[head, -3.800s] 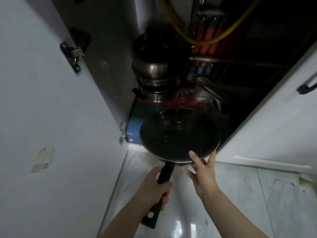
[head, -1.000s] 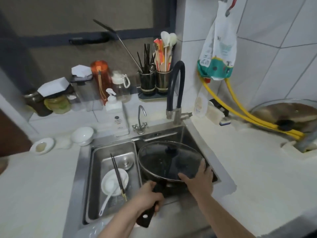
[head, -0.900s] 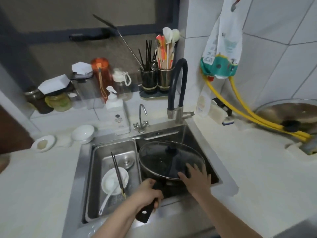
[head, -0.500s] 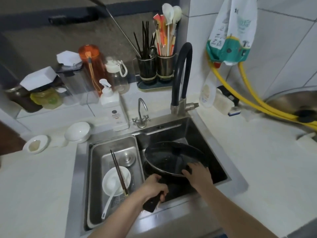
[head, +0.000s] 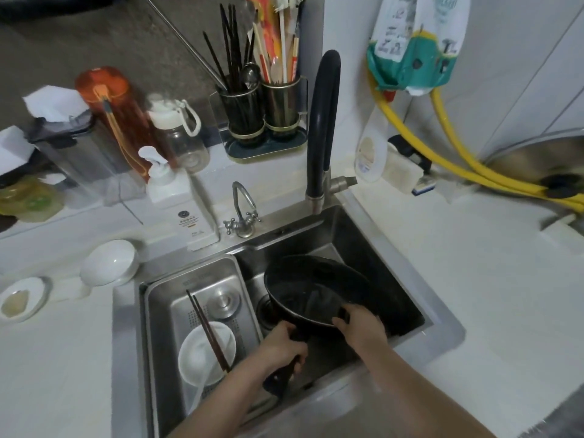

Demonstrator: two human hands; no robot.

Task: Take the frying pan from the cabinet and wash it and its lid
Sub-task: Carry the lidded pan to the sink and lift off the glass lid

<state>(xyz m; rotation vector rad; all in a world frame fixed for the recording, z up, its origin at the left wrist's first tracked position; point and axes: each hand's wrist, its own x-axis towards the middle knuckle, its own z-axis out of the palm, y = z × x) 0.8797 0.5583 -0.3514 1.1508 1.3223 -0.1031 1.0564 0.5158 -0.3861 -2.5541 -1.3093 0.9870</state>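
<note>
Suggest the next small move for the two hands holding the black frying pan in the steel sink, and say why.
Probably lift the glass lid off the black frying pan with the right hand, which grips its near rim, while the left hand steadies the handle. The pan sits low in the steel sink under the black faucet, no water running; both need washing.

A home kitchen, built around a stainless steel sink [head: 395,248] set in a pale countertop [head: 489,279]. Behind the sink stand 2 cups of chopsticks and utensils [head: 262,90], a soap dispenser [head: 181,200] and bottles; a black faucet [head: 322,121] rises at its back edge, against white wall tiles [head: 521,58].
</note>
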